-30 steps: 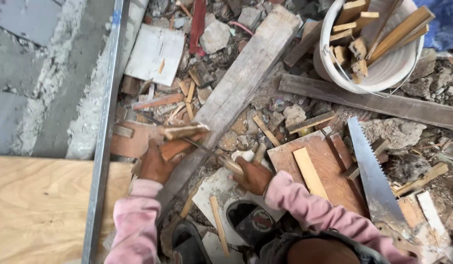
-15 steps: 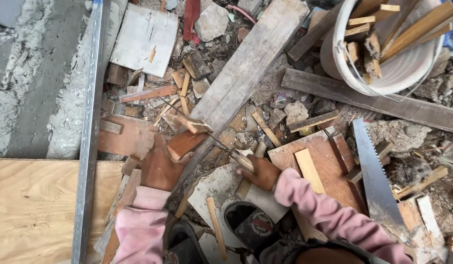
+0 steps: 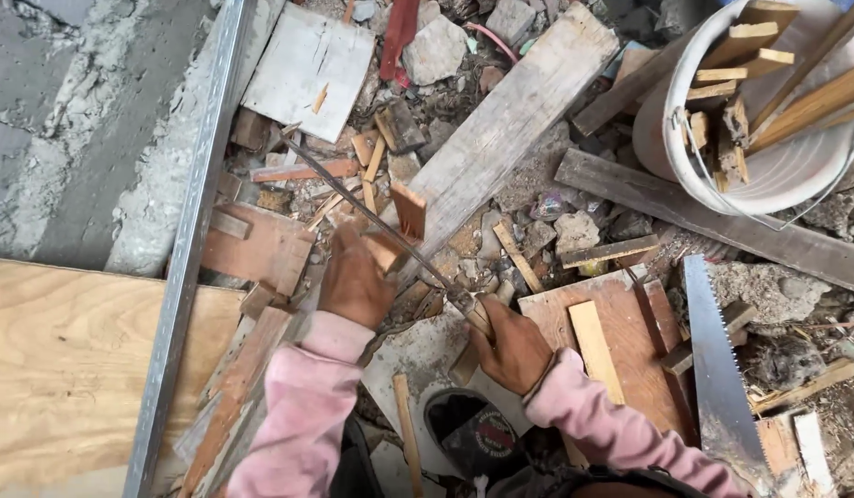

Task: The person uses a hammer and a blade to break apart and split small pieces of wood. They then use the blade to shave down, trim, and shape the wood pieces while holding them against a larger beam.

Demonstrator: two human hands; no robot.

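My left hand [image 3: 353, 286] pins the block [image 3: 404, 226]; right hand [image 3: 512, 349] clenches the blade [image 3: 371, 217] (pointing eleven o'clock). I'd strike clear of fingers.

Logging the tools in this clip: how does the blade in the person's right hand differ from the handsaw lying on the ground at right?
The long knife is narrow, with no teeth visible; the handsaw has a wide, toothed blade. The knife is held by the right hand, its edge against a small wood piece steadied by the left hand; the handsaw lies flat, untouched. Both have long metal blades.
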